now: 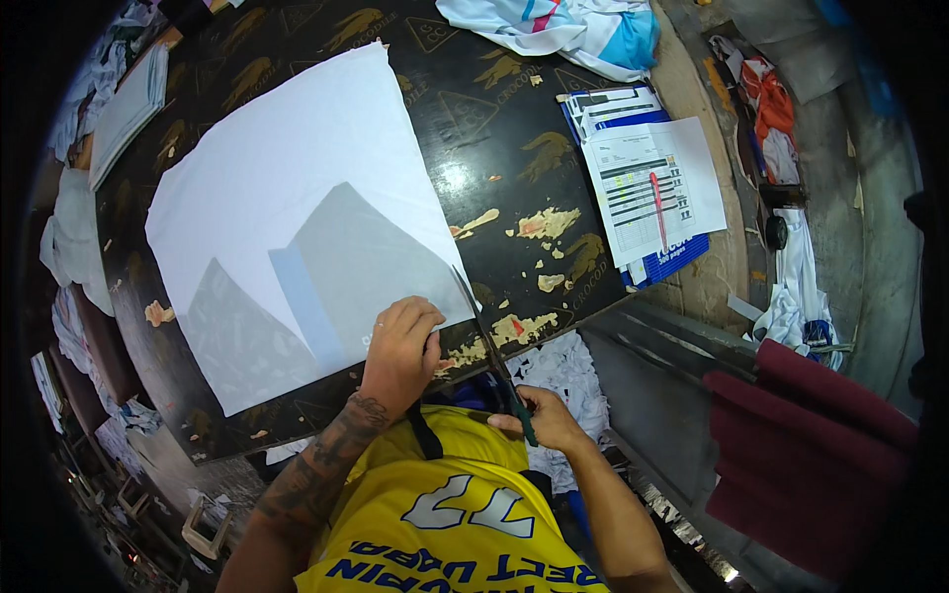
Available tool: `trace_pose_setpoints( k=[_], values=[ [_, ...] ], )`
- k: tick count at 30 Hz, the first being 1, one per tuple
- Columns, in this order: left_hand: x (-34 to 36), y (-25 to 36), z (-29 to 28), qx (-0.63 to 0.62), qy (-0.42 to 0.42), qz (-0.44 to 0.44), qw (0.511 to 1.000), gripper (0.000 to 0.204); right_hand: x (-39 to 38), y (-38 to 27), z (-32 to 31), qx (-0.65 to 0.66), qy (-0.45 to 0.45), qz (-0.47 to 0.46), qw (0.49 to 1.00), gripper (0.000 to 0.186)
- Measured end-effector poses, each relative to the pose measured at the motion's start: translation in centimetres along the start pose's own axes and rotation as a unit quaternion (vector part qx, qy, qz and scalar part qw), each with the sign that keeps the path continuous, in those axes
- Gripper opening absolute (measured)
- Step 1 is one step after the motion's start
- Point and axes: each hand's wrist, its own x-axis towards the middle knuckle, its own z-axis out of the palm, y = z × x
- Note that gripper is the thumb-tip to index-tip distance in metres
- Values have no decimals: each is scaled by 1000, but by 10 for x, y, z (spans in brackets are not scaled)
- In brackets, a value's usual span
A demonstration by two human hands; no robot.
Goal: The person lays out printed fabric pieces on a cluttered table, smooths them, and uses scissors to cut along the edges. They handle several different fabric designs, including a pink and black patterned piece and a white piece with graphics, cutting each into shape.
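A large white cloth sheet (297, 148) with grey and pale blue shapes on its lower part lies spread on the dark table. My left hand (400, 346) rests on the sheet near its lower right corner, fingers bent loosely over the grey area. In my right hand (549, 420), just off the table's near edge, are the dark green handles of a pair of scissors (496, 358). The blades point up and away along the sheet's right edge, close to the corner. Whether cloth lies between them I cannot tell.
The black patterned tabletop (460, 119) has worn, peeling patches. Papers (633, 188) with a red pen (659, 198) lie on a blue pad at right. Bunched white-and-blue cloth (583, 35) sits at the far edge. Maroon fabric (806, 465) hangs at right; white scraps (563, 381) lie below the table.
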Motion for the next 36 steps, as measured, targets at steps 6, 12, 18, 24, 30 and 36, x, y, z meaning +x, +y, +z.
trace_pose_setpoints(
  k=[6, 12, 18, 24, 30, 36],
  values=[
    [0, 1, -1, 8, 7, 8, 1000, 28, 0, -29, -35, -135, -6, 11, 991, 59],
    [3, 2, -4, -18, -1, -24, 1000, 26, 8, -67, -61, -220, -43, 73, 972, 70],
    [0, 2, -3, -29, -10, -55, 998, 24, 26, -102, -82, -275, -38, -13, 961, 73],
    [-1, 0, -1, -33, 2, -64, 997, 24, 30, -119, -92, -359, -57, -8, 932, 62],
    [-1, -1, -1, -56, 11, -71, 996, 23, 20, -121, -97, -286, -94, 27, 953, 57],
    [-3, -3, -3, -46, 20, -59, 997, 25, 21, -106, -99, -223, -101, 7, 970, 60]
  ],
)
